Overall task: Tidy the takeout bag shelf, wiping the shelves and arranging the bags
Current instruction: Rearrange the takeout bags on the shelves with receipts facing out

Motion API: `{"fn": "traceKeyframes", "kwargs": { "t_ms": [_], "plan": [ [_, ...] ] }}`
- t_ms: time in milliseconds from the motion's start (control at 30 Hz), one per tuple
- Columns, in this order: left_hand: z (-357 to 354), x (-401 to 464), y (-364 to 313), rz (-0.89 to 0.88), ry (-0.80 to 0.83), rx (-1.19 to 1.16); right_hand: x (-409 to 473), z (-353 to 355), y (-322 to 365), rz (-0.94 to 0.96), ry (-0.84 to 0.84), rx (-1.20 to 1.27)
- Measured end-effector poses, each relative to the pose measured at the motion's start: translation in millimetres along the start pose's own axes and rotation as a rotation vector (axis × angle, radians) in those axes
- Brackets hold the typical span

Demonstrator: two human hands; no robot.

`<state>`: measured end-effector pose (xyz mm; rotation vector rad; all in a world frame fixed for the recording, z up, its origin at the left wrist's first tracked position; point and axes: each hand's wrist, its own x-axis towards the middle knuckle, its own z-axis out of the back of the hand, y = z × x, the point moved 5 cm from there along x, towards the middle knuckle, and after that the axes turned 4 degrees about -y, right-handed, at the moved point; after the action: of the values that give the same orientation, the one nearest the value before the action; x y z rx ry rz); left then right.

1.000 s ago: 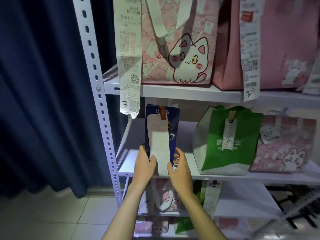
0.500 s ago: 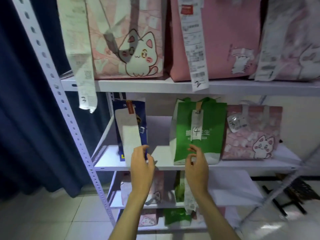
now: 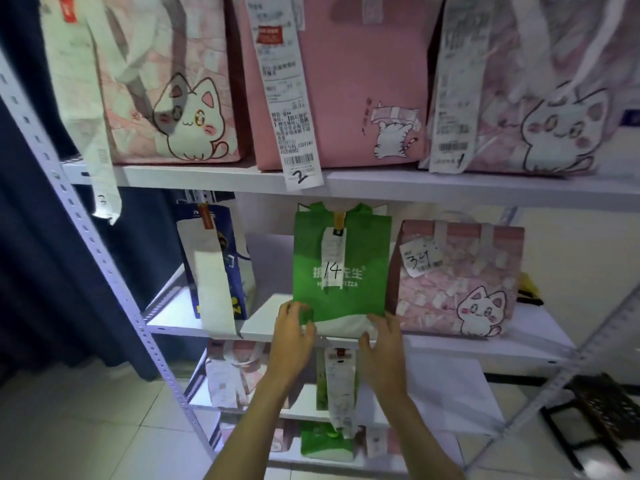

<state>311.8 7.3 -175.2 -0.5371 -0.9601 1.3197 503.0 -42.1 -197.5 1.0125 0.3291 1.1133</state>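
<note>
A green takeout bag [image 3: 341, 271] with a receipt marked 14 stands on the middle shelf [image 3: 263, 328] of the white metal rack. My left hand [image 3: 292, 337] wraps its fingers around the bag's lower left corner. At the lower right corner, my right hand [image 3: 382, 344] presses its fingers against the bag. Left of it stands a blue bag [image 3: 221, 265] with a long white receipt hanging over the shelf edge. A pink cat bag [image 3: 457, 282] sits close on the right.
The upper shelf [image 3: 450, 187] carries three pink bags with long receipts, the middle one [image 3: 363, 81] marked 2. Lower shelves hold more pink and green bags [image 3: 325, 441]. A dark curtain [image 3: 34, 271] hangs left of the rack post [image 3: 86, 237]. A black stool [image 3: 602, 420] stands at the lower right.
Both hands left the blue bag and moved right to the green bag, closing on its bottom corners. The view has shifted right and moved closer.
</note>
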Motion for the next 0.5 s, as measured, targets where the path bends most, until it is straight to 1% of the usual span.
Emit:
{"fn": "traceKeyframes", "kwargs": {
  "t_ms": [167,333,400,500],
  "plan": [
    [4.8,5.7,-1.3,0.040,-0.051,-0.002,9.6,-11.5,4.9,0.030,0.092,0.051],
    [11.9,14.6,0.2,0.036,-0.014,0.066,18.3,-13.1,13.4,0.064,0.204,0.028],
    [15.6,13.1,3.3,0.028,-0.008,0.119,19.7,-3.8,10.7,0.090,0.219,-0.022],
    [19.6,2.1,11.4,0.014,-0.004,0.235,17.3,15.1,0.5,0.152,0.166,-0.182]
  ]
}}
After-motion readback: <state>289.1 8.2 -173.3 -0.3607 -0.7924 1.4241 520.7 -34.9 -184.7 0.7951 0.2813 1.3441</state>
